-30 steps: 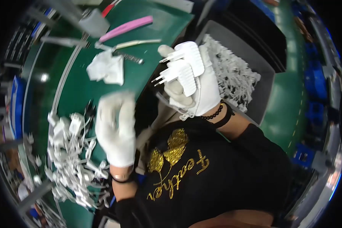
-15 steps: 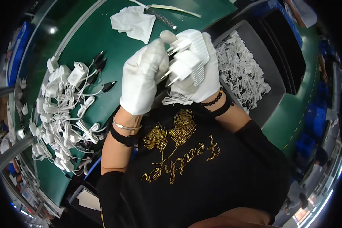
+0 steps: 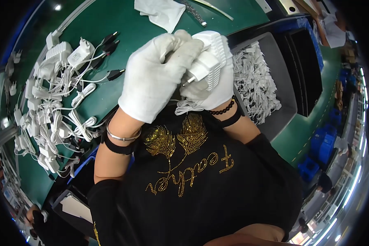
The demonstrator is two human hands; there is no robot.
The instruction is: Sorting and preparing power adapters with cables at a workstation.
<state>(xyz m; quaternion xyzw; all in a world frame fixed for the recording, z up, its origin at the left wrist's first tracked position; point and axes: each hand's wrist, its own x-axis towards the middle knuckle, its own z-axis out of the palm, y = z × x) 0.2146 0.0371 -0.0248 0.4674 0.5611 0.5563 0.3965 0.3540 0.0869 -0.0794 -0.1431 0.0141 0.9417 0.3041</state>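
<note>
My right hand (image 3: pixel 222 82), in a white glove, holds two white power adapters (image 3: pixel 205 65) side by side, their ribbed sides toward my palm. A pin of the lower adapter sticks out to the left. My left hand (image 3: pixel 156 74), also gloved, has its fingers closed over the pin end of the upper adapter, hiding its pins. A coiled white cable (image 3: pixel 188 107) hangs beneath my hands. To the left, many white adapters with bundled cords (image 3: pixel 57 90) lie piled on the green table (image 3: pixel 102 28), some with black-tipped connectors (image 3: pixel 115 74).
A white cloth (image 3: pixel 162 12) lies at the far side of the table, beside a speckled stick (image 3: pixel 194 14) and a pale strip. On my right stands a grey bin (image 3: pixel 283 119) filled with white bundled cords (image 3: pixel 256 82). Another person's arm shows at the far right.
My left hand has moved in against the upper adapter, and its fingers now cover the pins. The view has shifted, so the table's contents appear moved. Both adapters stay in my right hand.
</note>
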